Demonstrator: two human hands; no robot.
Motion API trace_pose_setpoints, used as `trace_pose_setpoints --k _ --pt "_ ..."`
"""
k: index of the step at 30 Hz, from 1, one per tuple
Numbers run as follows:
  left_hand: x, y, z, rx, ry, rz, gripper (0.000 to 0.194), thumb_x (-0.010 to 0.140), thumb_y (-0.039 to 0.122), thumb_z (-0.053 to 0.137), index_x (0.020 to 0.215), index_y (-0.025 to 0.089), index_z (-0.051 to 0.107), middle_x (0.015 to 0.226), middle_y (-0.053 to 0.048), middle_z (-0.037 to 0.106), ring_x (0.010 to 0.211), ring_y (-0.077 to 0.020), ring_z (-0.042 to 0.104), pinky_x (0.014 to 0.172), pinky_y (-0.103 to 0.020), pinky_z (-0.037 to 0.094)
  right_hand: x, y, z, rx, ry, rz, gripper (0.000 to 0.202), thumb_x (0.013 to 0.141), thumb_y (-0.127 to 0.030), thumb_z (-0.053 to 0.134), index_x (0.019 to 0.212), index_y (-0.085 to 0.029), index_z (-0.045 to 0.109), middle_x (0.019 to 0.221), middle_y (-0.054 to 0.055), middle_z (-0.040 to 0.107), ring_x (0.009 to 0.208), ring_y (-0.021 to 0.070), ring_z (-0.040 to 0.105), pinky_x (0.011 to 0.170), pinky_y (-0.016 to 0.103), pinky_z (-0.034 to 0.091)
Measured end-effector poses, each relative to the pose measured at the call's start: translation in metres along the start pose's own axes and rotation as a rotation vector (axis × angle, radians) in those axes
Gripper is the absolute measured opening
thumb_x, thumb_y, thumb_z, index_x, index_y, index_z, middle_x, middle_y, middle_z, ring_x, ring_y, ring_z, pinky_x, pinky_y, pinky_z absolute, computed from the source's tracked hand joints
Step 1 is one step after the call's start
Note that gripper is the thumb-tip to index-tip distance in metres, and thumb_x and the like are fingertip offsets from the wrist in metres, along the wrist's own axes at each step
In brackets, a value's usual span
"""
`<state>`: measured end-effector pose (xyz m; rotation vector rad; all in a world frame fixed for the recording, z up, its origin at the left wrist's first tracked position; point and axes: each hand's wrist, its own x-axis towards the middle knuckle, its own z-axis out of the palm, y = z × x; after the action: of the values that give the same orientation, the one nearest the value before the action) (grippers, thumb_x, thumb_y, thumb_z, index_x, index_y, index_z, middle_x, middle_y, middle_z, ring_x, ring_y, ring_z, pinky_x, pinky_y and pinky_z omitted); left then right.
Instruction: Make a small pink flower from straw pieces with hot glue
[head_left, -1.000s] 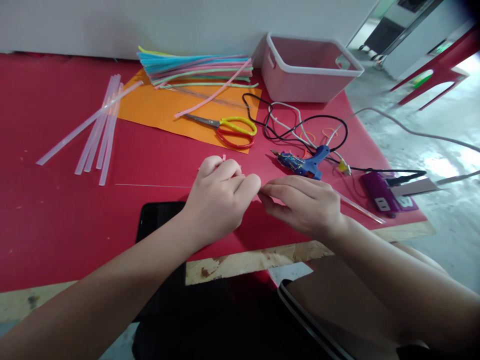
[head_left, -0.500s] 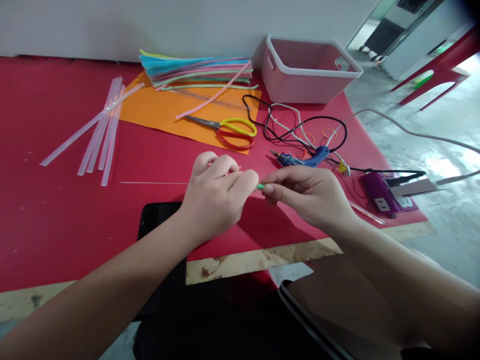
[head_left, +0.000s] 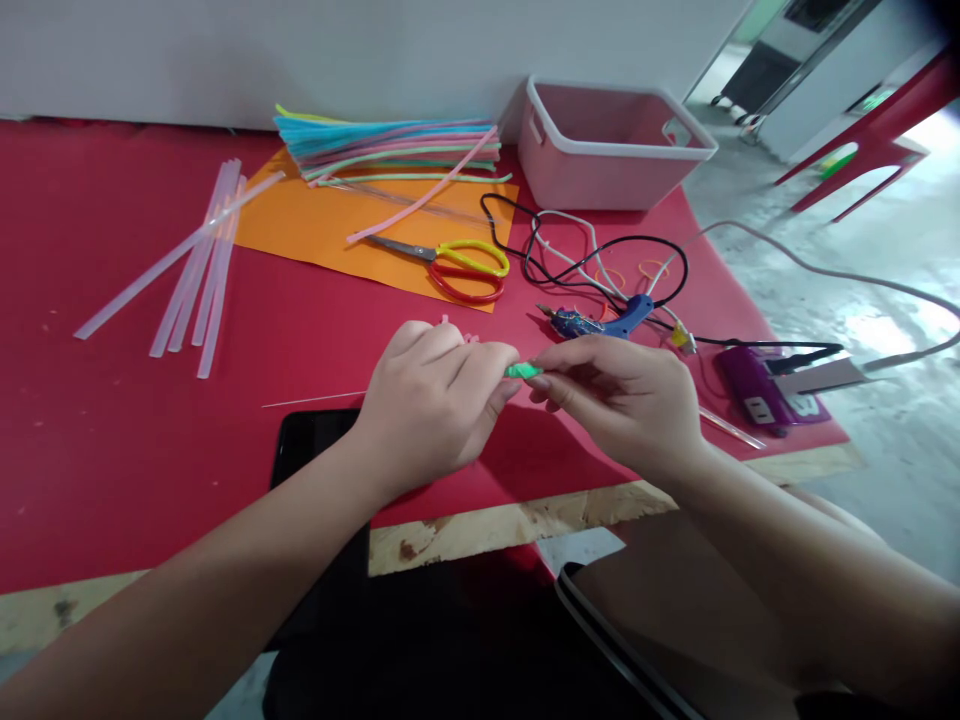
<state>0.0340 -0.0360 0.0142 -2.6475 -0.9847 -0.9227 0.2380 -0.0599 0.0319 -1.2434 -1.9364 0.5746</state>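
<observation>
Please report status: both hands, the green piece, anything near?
Left hand closed on left side of green piece. Right hand pinching its right side. Hot-glue gun just beyond right hand.

Tally around one pair of scissors (head_left: 431, 253)

Nearer than the scissors: two hands, the left hand (head_left: 427, 400) and the right hand (head_left: 626, 400), one green piece (head_left: 523, 371), one thin stem (head_left: 315, 400) and one black device (head_left: 311, 430). To their left, five translucent sticks (head_left: 217, 223); to their near right, one clear stick (head_left: 731, 427). Behind them, one bundle of fuzzy strands (head_left: 382, 140), too crowded to count, and one pink strand (head_left: 431, 195) ending by their tip; beneath them, one orange sheet (head_left: 292, 225). To their right, one glue gun (head_left: 581, 324), one purple power block (head_left: 750, 385) and, farther back, one bin (head_left: 592, 178).
</observation>
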Motion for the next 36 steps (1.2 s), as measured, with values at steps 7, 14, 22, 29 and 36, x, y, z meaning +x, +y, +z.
trace_pose_setpoints --k 7,14,22,29,36 --pt "0.0 0.0 0.0 0.013 0.049 0.009 0.016 0.09 0.028 0.055 0.092 0.016 0.066 0.07 -0.004 0.067 0.068 -0.022 0.052 0.067 -0.039 0.036 -0.001 0.0 0.003 0.121 0.015 -0.001 0.015 0.083 -0.023 0.071 0.098 -0.022 0.069 0.086 0.0 0.071 0.072 0.0109 0.066 0.062 0.022 0.055" --pt "0.0 0.0 0.001 0.013 0.043 -0.027 0.016 0.091 0.029 0.055 0.091 0.017 0.065 0.072 -0.004 0.069 0.069 -0.0218 0.056 0.069 -0.038 0.037 0.005 0.007 0.002 0.547 0.05 0.255 0.032 0.09 -0.034 0.062 0.063 -0.02 0.054 0.057 -0.003 0.052 0.053 0.0101 0.055 0.051 0.025 0.047" --pt "-0.001 0.0 0.001 -0.012 0.004 -0.036 0.018 0.092 0.03 0.054 0.091 0.016 0.066 0.072 -0.004 0.069 0.069 -0.0215 0.059 0.07 -0.038 0.039 0.008 0.009 0.004 0.593 -0.005 0.319 0.009 0.087 -0.022 0.064 0.094 -0.023 0.059 0.078 -0.003 0.058 0.066 0.0107 0.059 0.061 0.026 0.052" --pt "-0.002 -0.001 0.0 -0.081 0.007 -0.022 0.02 0.092 0.03 0.055 0.086 0.015 0.068 0.069 -0.005 0.069 0.066 -0.0207 0.061 0.069 -0.036 0.043 0.001 0.001 0.004 0.059 -0.079 -0.075 0.016 0.084 -0.023 0.069 0.099 -0.019 0.065 0.09 0.002 0.067 0.072 0.0115 0.061 0.067 0.025 0.051" --pt "-0.001 -0.002 0.002 -0.111 -0.026 -0.025 0.027 0.092 0.037 0.054 0.094 0.014 0.068 0.076 -0.008 0.071 0.074 -0.0234 0.064 0.072 -0.038 0.045 -0.001 0.007 0.005 -0.205 0.005 -0.241 0.009 0.091 -0.019 0.058 0.097 -0.022 0.063 0.088 0.004 0.07 0.081 0.016 0.065 0.075 0.028 0.052"
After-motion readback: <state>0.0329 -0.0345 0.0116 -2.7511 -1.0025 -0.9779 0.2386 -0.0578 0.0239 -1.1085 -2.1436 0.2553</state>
